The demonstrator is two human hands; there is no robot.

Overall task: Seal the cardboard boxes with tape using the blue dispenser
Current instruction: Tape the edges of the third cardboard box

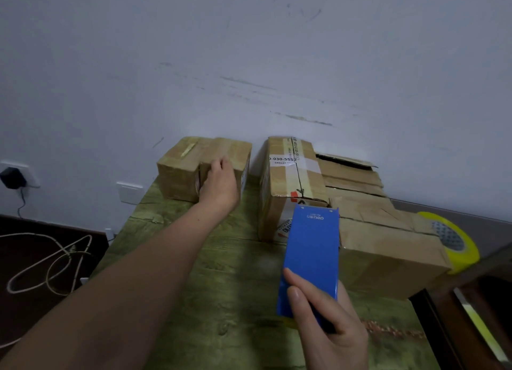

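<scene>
My right hand (pixel 329 325) grips the blue tape dispenser (pixel 311 256) by its handle, held above the table near the front. My left hand (pixel 220 182) reaches far out and holds the front of a small cardboard box (pixel 230 151) at the back left, fingers curled round its near edge. Against that box on the left sits a second small box (pixel 177 170). A taller box (pixel 288 181) with white printed tape across its top stands in the middle. To its right lies a row of several more cardboard boxes (pixel 388 247), the rearmost with loose flaps.
A yellow tape roll (pixel 454 242) leans at the right end of the box row. The table (pixel 227 286) has a green wood-grain top and meets the wall at the back. Left of it are a socket with a plug (pixel 11 177) and a coiled white cord (pixel 47 261).
</scene>
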